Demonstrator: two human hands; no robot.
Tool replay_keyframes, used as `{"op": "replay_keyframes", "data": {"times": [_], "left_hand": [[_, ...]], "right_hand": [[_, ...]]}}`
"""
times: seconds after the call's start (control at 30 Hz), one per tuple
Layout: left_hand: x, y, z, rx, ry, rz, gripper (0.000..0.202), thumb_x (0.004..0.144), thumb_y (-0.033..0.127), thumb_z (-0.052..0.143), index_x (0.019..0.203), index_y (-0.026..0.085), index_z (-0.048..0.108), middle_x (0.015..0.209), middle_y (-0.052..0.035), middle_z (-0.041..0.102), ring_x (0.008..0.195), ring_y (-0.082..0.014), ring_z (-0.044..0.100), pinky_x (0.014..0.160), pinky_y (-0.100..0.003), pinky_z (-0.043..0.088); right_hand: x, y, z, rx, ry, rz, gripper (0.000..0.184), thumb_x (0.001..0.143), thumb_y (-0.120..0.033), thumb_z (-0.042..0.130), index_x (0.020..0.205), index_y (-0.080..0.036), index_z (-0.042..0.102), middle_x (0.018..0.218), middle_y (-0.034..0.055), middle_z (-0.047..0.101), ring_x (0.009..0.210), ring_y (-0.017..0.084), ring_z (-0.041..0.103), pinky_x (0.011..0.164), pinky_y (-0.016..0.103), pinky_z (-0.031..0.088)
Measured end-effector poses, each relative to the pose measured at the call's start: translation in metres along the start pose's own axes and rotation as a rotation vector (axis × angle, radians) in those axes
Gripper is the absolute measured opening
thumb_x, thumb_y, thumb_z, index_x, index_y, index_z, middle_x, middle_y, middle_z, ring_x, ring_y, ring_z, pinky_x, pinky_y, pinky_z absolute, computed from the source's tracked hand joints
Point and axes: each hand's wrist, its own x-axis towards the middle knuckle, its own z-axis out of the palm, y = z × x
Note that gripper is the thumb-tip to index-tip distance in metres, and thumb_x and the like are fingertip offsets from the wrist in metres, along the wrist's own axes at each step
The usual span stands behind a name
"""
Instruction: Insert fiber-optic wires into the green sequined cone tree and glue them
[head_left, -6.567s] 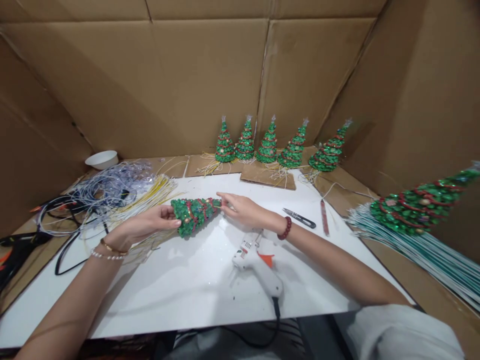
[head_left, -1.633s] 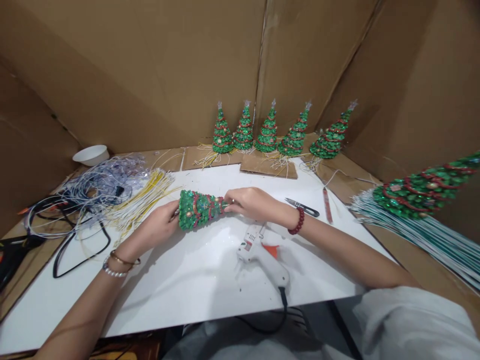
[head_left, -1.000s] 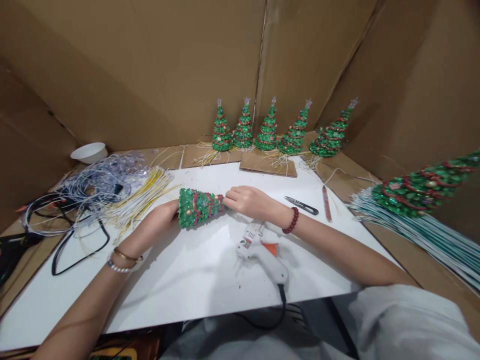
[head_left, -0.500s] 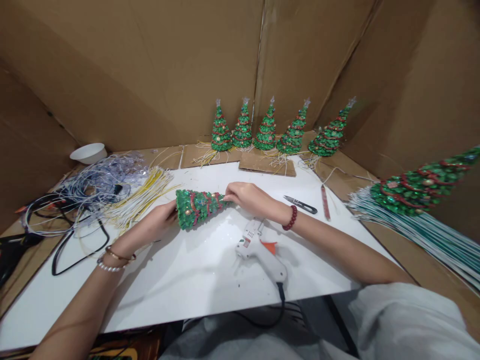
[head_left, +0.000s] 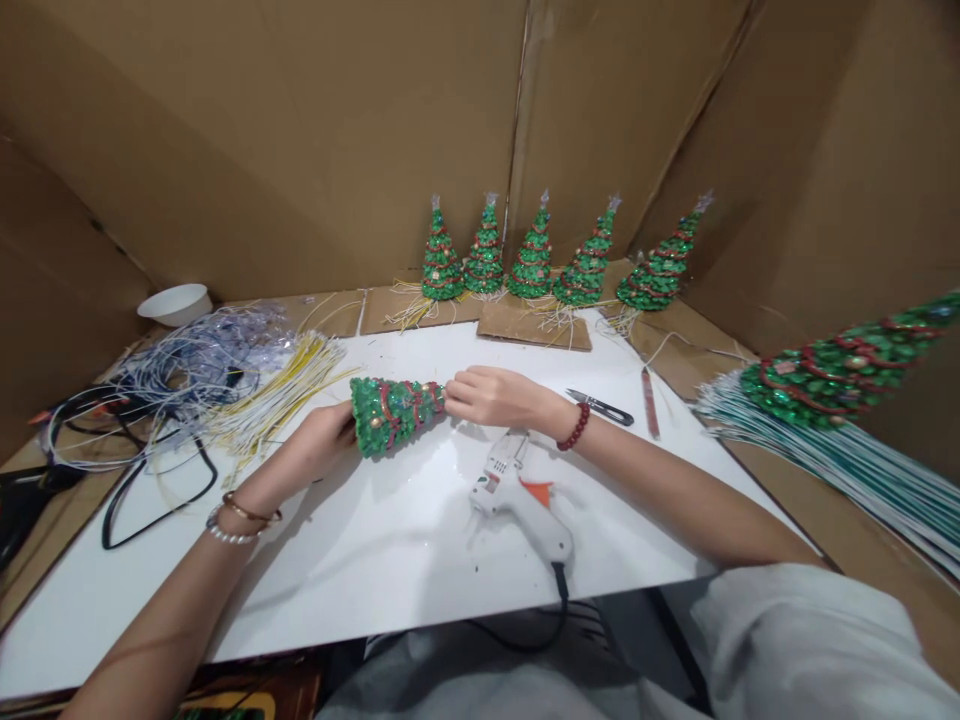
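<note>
A small green sequinned cone tree (head_left: 394, 412) with red bead garland lies on its side just above the white board (head_left: 390, 560). My left hand (head_left: 321, 443) grips its wide base. My right hand (head_left: 487, 396) is closed on its narrow tip, fingers pinched round the end. A white hot glue gun (head_left: 521, 500) with an orange trigger lies on the board just below my right wrist, its black cord running off the near edge.
Several finished little trees (head_left: 534, 265) stand in a row at the back on cardboard. Snips (head_left: 600, 407) and a red strip (head_left: 648, 402) lie right. Wire bundles (head_left: 217, 385), a white bowl (head_left: 177, 303) and black cables sit left. Another tree (head_left: 844, 370) rests on white rods at right.
Both hands have stayed on the tree, turning it slightly about its long axis; my right hand shifted from pointing at the tip to pinching it. The glue gun has not moved.
</note>
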Motion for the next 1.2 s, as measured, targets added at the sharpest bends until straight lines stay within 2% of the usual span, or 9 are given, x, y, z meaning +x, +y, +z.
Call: {"op": "replay_keyframes", "data": {"times": [0.1,0.2,0.3,0.43,0.57,0.67,0.83,0.93,1.2], "left_hand": [[0.0,-0.001,0.004,-0.065,0.01,0.035,0.038,0.08,0.035,0.045,0.105,0.015,0.064,0.109,-0.0111,0.071,0.092,-0.0278,0.065,0.085,-0.034,0.049],[-0.001,0.0,0.007,-0.125,0.015,0.062,0.039,0.082,0.037,0.043,0.108,0.015,0.063,0.112,-0.0111,0.069,0.099,-0.0281,0.062,0.089,-0.035,0.048],[0.0,0.002,0.008,-0.161,0.027,0.013,0.038,0.08,0.04,0.046,0.1,0.015,0.067,0.1,-0.0094,0.072,0.092,-0.0282,0.063,0.084,-0.036,0.049],[0.002,0.003,0.012,-0.301,0.045,-0.056,0.037,0.072,0.045,0.058,0.087,0.013,0.07,0.079,-0.0054,0.073,0.079,-0.0257,0.063,0.071,-0.032,0.051],[0.004,0.007,0.018,-0.49,0.054,-0.068,0.037,0.066,0.045,0.067,0.083,0.013,0.07,0.065,-0.0022,0.069,0.07,-0.0217,0.062,0.068,-0.031,0.052],[0.004,0.013,0.021,-0.603,0.047,-0.071,0.036,0.064,0.046,0.069,0.079,0.013,0.07,0.062,-0.0023,0.068,0.065,-0.0203,0.062,0.063,-0.029,0.052],[0.003,0.019,0.023,-0.689,0.052,-0.106,0.031,0.062,0.042,0.071,0.07,0.013,0.068,0.058,-0.0023,0.066,0.061,-0.018,0.06,0.06,-0.027,0.051],[0.001,0.019,0.026,-0.656,0.065,-0.167,0.027,0.064,0.04,0.068,0.064,0.013,0.066,0.057,-0.0013,0.064,0.057,-0.016,0.057,0.056,-0.027,0.049],[-0.002,0.019,0.041,-0.789,0.064,-0.152,0.025,0.069,0.036,0.065,0.063,0.012,0.067,0.057,-0.0023,0.064,0.057,-0.0149,0.057,0.055,-0.026,0.048]], "right_hand": [[-0.002,0.005,0.003,0.046,-0.011,0.027,0.028,0.097,-0.01,0.031,0.085,-0.017,0.055,0.086,0.0058,0.061,0.074,0.015,0.05,0.067,0.028,0.034],[-0.001,0.004,0.006,0.323,0.048,0.338,0.007,0.094,-0.02,0.048,0.094,-0.015,0.054,0.087,0.0055,0.062,0.073,0.015,0.052,0.065,0.027,0.036],[0.002,-0.001,0.005,0.582,0.105,0.626,0.019,0.092,-0.032,0.052,0.083,-0.016,0.054,0.079,0.0029,0.061,0.069,0.013,0.052,0.065,0.025,0.036],[0.007,-0.011,-0.001,0.631,0.08,0.771,0.035,0.095,-0.039,0.046,0.069,-0.017,0.052,0.07,0.0017,0.059,0.063,0.012,0.049,0.061,0.024,0.032],[0.01,-0.017,-0.003,0.631,-0.027,0.819,0.036,0.095,-0.03,0.044,0.062,-0.017,0.052,0.059,0.0007,0.056,0.055,0.011,0.045,0.056,0.025,0.028],[0.01,-0.017,-0.004,0.638,0.016,0.8,0.024,0.093,-0.022,0.048,0.071,-0.016,0.056,0.068,0.0018,0.06,0.062,0.012,0.049,0.06,0.024,0.032],[0.005,-0.01,-0.003,0.537,0.073,0.546,0.015,0.093,-0.015,0.048,0.08,-0.014,0.054,0.079,0.0042,0.057,0.069,0.013,0.048,0.066,0.024,0.036],[0.002,-0.007,0.002,0.508,0.113,0.482,0.016,0.094,-0.017,0.046,0.08,-0.015,0.053,0.079,0.0039,0.056,0.069,0.014,0.047,0.067,0.025,0.037],[0.009,-0.013,0.013,0.573,0.173,0.75,0.011,0.091,-0.015,0.051,0.082,-0.016,0.056,0.085,0.0046,0.063,0.08,0.015,0.056,0.073,0.025,0.038]]}}
